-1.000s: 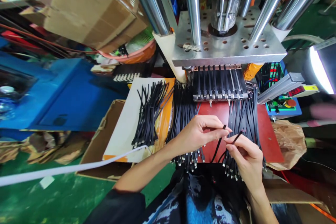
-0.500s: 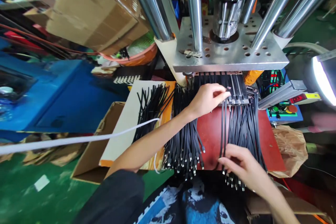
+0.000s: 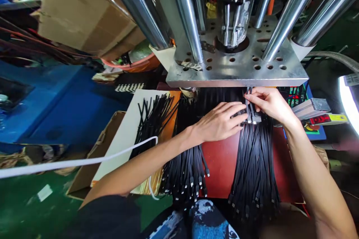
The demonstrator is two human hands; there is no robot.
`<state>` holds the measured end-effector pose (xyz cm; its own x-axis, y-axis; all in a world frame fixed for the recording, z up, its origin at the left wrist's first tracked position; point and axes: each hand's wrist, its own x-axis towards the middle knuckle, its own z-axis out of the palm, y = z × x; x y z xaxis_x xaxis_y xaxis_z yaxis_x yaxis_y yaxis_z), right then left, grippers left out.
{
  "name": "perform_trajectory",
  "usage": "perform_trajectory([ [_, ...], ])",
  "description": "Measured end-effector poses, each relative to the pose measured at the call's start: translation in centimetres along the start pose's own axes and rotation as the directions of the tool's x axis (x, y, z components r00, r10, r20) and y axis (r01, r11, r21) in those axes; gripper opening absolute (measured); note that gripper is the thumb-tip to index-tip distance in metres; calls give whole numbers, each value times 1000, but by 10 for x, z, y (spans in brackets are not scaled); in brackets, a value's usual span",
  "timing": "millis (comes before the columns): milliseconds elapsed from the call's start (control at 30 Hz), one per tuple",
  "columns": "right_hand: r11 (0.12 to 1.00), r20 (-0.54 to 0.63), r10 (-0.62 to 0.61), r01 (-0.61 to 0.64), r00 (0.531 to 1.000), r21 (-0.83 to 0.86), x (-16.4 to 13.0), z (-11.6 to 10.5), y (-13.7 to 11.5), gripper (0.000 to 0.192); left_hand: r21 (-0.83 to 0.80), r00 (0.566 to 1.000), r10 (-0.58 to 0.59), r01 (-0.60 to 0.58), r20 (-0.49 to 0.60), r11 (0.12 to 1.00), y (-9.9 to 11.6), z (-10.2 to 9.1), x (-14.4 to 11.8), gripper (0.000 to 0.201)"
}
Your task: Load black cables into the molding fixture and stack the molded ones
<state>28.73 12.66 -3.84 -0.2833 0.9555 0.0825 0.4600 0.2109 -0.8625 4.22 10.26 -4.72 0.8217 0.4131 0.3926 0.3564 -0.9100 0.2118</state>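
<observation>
Both my hands reach to a metal fixture under the steel press plate. Fingers of my left hand lie flat on the black cables at the fixture's left part. My right hand pinches a black flat cable end at the fixture's top, right under the plate edge. A bundle of black cables hangs from the fixture down over the red board. A second black bundle lies left of it.
A third pile of black cables lies on a white card over a cardboard box. Steel columns rise above the plate. A control box and a bright lamp are at right. A white cord crosses left.
My right hand rose from the lower cable ends to the fixture under the plate. My left hand stayed at the fixture, now lying flatter. The view shifted closer to the press.
</observation>
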Motion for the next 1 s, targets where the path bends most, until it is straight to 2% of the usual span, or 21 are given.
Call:
perform_trajectory([
  [67,999,-30,-13,11,999,-47,2,1,3,44,67,995,72,-77,67,995,1,0,-3,35],
  [133,998,-67,-24,19,997,-66,3,3,5,45,78,994,73,-80,79,994,-1,2,-2,38],
  [267,999,-76,-34,32,997,-38,5,6,8,44,83,996,72,-76,49,994,-4,3,0,36],
  [500,990,-136,-76,59,988,-124,10,10,15,38,83,998,69,-69,7,994,-4,6,0,32],
  [633,994,-169,-45,27,985,-106,9,10,19,34,191,998,-10,-1,57,981,10,10,6,31],
  [767,995,-194,3,-22,981,-100,10,10,19,33,253,988,-103,72,113,965,27,12,8,48],
  [833,987,-213,13,-46,977,-153,11,10,16,36,271,983,-139,103,117,957,33,14,8,54],
  [900,970,-277,-2,-66,961,-235,7,10,10,36,305,978,-178,137,111,943,38,17,8,50],
  [967,946,-358,-55,-66,932,-318,-8,10,4,30,340,970,-214,165,112,926,43,20,8,46],
  [1000,931,-362,-90,-51,928,-363,-20,10,1,28,350,967,-228,175,117,920,45,21,9,47],
])
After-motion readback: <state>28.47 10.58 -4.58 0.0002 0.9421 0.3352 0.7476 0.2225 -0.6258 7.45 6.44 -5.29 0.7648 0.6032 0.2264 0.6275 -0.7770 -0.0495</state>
